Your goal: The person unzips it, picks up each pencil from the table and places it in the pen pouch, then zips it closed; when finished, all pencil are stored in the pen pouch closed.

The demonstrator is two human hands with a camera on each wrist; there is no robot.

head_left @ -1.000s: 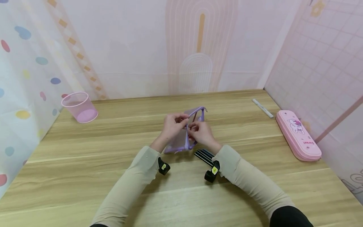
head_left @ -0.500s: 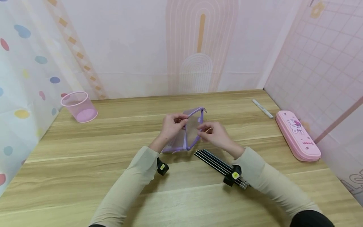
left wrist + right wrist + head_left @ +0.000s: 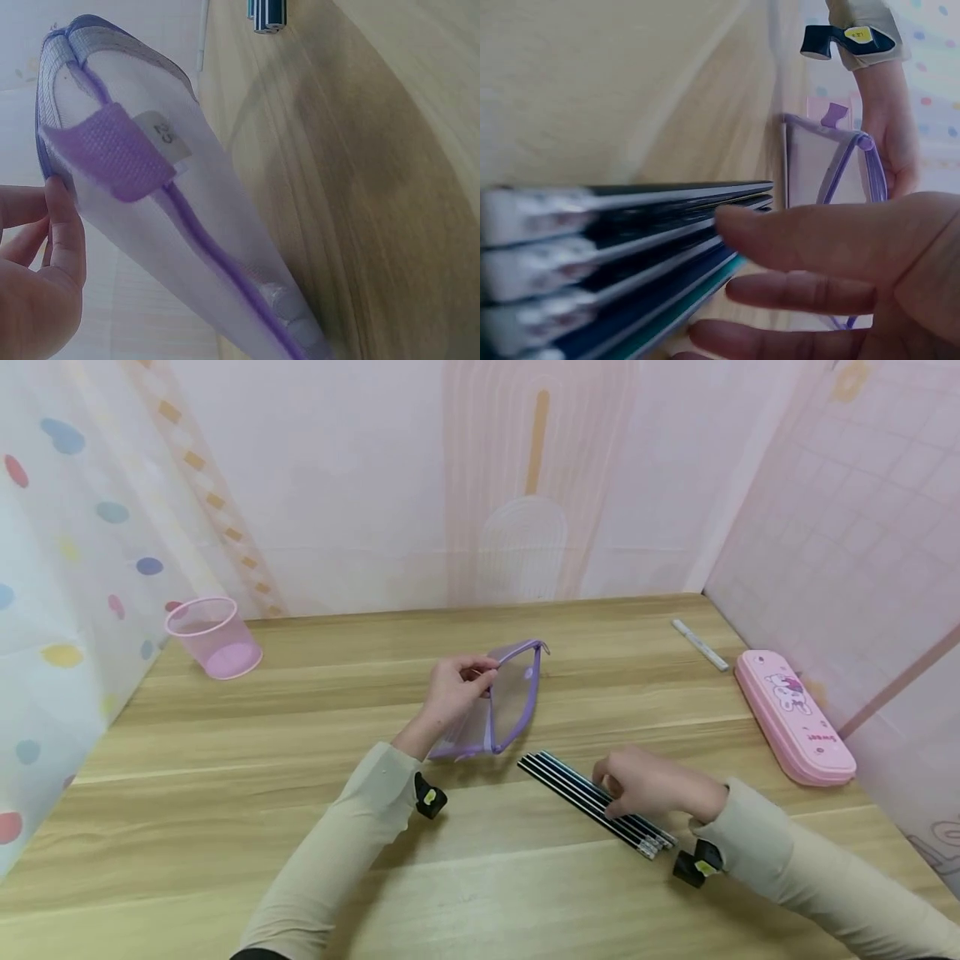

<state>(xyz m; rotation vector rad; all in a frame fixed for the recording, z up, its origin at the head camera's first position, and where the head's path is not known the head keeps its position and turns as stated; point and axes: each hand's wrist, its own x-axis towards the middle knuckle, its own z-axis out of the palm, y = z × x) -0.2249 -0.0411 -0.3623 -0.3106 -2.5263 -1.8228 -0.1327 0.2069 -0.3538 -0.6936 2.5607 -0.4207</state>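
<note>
My left hand [image 3: 452, 695] pinches the upper rim of a see-through mesh zip pouch [image 3: 516, 700] with purple edging. The pouch's mouth gapes to the right. In the left wrist view, thumb and finger hold the rim close to a purple fabric tab [image 3: 112, 154]. Several striped dark pencils [image 3: 562, 785] lie side by side on the table, right of the pouch. Over them hovers my right hand [image 3: 652, 783], its thumb and fingers spread to either side of the bundle. The right wrist view shows the thumb close to the pencils [image 3: 652, 225]; whether it touches them is unclear.
A pink bin [image 3: 217, 639] stands at the back left. On the right lie a pink pencil case [image 3: 797, 714] and a white pen [image 3: 700, 645]. The wooden table [image 3: 315, 727] meets a patterned backdrop behind.
My right hand has left the pouch's mouth, moving right and toward me, down to the pencils. My left hand keeps its hold, and the pouch's mouth now looks wider.
</note>
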